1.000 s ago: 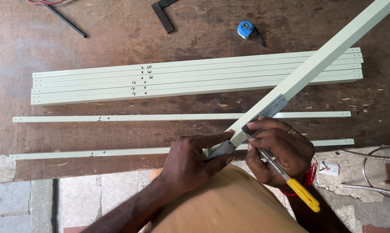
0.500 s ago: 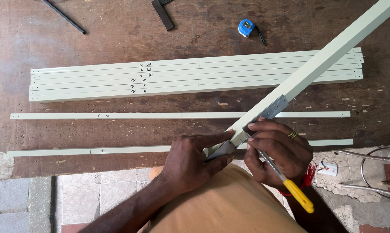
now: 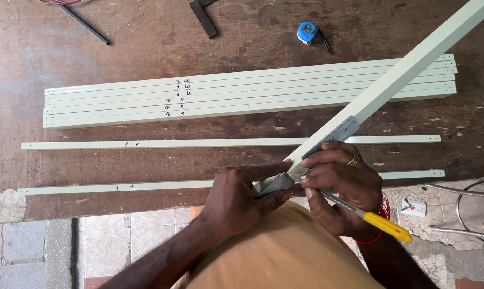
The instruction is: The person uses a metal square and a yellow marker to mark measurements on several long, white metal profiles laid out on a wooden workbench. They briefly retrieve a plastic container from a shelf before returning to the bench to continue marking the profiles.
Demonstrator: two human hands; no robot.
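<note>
Pale-green metal bar (image 3: 397, 75) is pinched at its near end by the left hand (image 3: 236, 200); the right hand (image 3: 341, 187) grips a yellow-handled tool (image 3: 370, 219)

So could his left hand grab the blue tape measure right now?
Probably not right away. The left hand is busy pinching the long pale bar's end, and the blue tape measure lies across the table beyond the stacked strips, though nothing covers it.

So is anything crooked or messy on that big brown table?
Only one thing sits askew: the long pale bar that both hands hold runs diagonally over the neat stack of bars. The wooden table also looks scuffed, with small chips scattered about.
</note>
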